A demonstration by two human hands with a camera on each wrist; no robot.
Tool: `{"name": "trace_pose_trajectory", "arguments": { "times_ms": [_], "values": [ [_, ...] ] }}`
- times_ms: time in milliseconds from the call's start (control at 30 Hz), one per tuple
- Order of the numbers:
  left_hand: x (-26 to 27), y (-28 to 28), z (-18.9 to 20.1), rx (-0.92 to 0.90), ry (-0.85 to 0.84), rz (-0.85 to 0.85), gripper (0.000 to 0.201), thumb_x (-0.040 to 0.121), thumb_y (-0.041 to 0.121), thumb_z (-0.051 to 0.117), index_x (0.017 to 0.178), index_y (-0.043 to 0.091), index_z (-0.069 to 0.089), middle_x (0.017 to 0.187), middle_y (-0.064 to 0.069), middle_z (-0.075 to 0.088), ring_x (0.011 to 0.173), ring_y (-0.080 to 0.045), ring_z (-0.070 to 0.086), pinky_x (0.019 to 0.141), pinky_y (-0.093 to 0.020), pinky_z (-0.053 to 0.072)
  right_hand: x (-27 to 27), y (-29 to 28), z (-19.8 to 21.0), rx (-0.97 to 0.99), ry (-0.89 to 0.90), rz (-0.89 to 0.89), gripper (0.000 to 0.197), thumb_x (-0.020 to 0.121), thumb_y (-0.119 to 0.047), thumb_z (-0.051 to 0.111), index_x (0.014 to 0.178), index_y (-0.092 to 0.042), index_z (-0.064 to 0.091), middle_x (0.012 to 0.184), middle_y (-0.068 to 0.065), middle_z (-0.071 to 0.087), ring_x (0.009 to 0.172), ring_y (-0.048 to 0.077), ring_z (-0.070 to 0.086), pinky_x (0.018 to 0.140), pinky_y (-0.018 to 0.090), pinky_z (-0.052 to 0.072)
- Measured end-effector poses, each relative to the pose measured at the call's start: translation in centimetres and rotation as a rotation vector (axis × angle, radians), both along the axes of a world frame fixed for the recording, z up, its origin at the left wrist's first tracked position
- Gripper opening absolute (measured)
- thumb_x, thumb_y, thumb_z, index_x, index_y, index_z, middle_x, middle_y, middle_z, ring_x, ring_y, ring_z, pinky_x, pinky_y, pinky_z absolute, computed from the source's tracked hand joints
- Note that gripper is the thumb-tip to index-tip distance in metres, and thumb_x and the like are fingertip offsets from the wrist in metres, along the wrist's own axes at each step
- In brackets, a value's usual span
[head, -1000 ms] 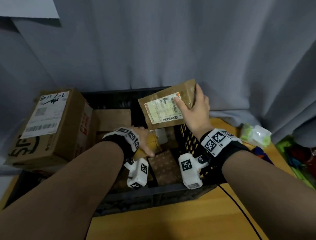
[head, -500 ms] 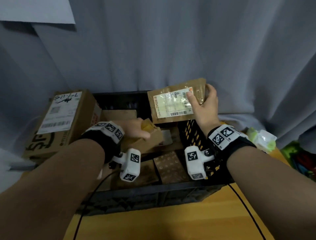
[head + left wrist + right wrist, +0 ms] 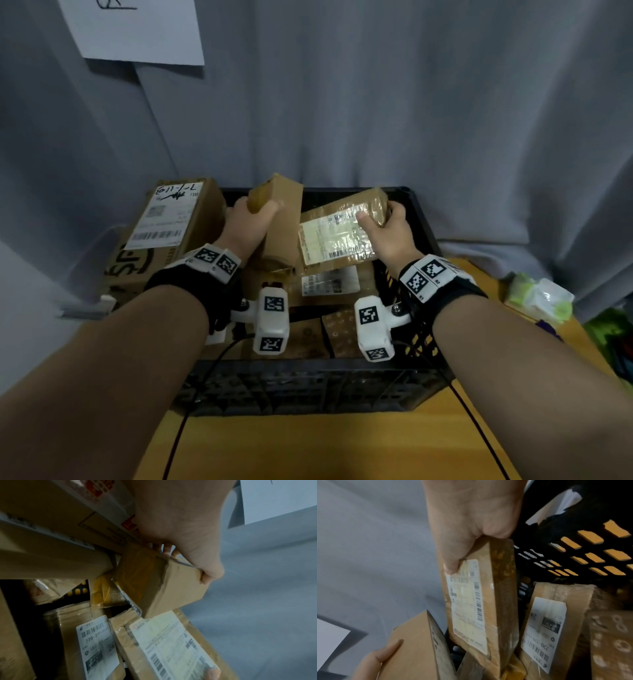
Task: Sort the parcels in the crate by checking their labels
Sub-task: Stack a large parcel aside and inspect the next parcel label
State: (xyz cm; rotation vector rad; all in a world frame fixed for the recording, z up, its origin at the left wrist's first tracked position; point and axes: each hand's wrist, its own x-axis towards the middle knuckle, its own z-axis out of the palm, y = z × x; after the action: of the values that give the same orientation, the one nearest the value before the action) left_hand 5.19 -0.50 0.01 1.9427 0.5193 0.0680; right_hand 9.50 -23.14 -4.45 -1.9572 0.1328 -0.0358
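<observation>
A black plastic crate point(image 3: 308, 387) on the wooden table holds several brown parcels. My left hand point(image 3: 251, 219) grips a plain brown box point(image 3: 284, 233) point(image 3: 164, 584) by its upper end, tilted above the crate's back left. My right hand point(image 3: 387, 226) holds a flat brown parcel with a white label point(image 3: 334, 236) point(image 3: 471, 601), thumb on the label, over the crate's right half. Below them lies another labelled parcel point(image 3: 330, 281) point(image 3: 97, 642) point(image 3: 544, 628), and a patterned brown box point(image 3: 340, 332) sits near the front.
A large SF carton point(image 3: 161, 236) with a white label leans at the crate's left side. A grey curtain hangs behind, with a white sheet point(image 3: 137, 31) pinned on it. A green and white packet point(image 3: 541, 298) lies on the table at right.
My left hand has lifted the plain brown box up out of the crate. My right hand has lowered the labelled parcel toward the crate. The head view has tilted upward.
</observation>
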Motion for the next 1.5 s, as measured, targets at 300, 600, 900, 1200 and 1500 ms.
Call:
{"name": "trace_pose_trajectory", "arguments": {
  "times_ms": [300, 600, 900, 1200, 1500],
  "values": [
    [1.3, -0.4, -1.8, -0.185, 0.002, 0.066, 0.072, 0.08, 0.052, 0.06, 0.138, 0.018, 0.036, 0.126, -0.005, 0.05, 0.109, -0.025, 0.053, 0.096, -0.044, 0.046, 2.2, -0.9, -4.0, 0.217, 0.291, -0.087, 0.053, 0.089, -0.041, 0.059, 0.134, -0.014, 0.046, 0.119, 0.012, 0.067, 0.103, 0.029, 0.067, 0.094, 0.047, 0.053],
    [2.2, -0.6, -3.4, -0.281, 0.019, 0.076, 0.065, 0.086, 0.046, 0.06, 0.139, 0.016, 0.037, 0.122, -0.002, 0.051, 0.106, -0.02, 0.054, 0.085, -0.034, 0.047, 2.4, -1.8, -5.2, -0.121, 0.552, -0.024, 0.039, 0.095, -0.013, 0.05, 0.132, 0.001, 0.05, 0.135, 0.019, 0.054, 0.124, 0.033, 0.053, 0.103, 0.037, 0.045],
    [2.4, -1.1, -4.1, -0.452, 0.07, 0.046, 0.059, 0.09, 0.051, 0.049, 0.137, 0.018, 0.037, 0.12, -0.006, 0.056, 0.097, -0.019, 0.058, 0.073, -0.033, 0.048, 2.4, 0.7, -1.7, -0.866, 0.19, 0.392, 0.043, 0.084, -0.028, 0.068, 0.124, -0.021, 0.058, 0.138, 0.011, 0.048, 0.128, 0.03, 0.042, 0.105, 0.043, 0.04],
    [1.6, -1.2, -3.5, -0.622, 0.178, 0.041, 0.049, 0.088, 0.057, 0.048, 0.121, 0.021, 0.041, 0.109, -0.008, 0.06, 0.101, -0.026, 0.06, 0.084, -0.04, 0.05, 2.1, 0.7, -1.3, -0.601, 0.324, 0.475, 0.036, 0.094, -0.025, 0.055, 0.127, -0.011, 0.06, 0.132, 0.009, 0.058, 0.121, 0.025, 0.053, 0.106, 0.033, 0.04],
    [1.5, -5.1, 0.5, -0.717, 0.044, -0.137, 0.045, 0.098, 0.045, 0.041, 0.124, 0.013, 0.058, 0.118, -0.013, 0.068, 0.1, -0.027, 0.069, 0.081, -0.041, 0.056, -0.8, 2.1, 4.7, 0.561, 0.464, 0.388, 0.041, 0.088, -0.047, 0.06, 0.117, -0.018, 0.063, 0.111, 0.008, 0.072, 0.104, 0.026, 0.068, 0.093, 0.047, 0.052]
  ]
}}
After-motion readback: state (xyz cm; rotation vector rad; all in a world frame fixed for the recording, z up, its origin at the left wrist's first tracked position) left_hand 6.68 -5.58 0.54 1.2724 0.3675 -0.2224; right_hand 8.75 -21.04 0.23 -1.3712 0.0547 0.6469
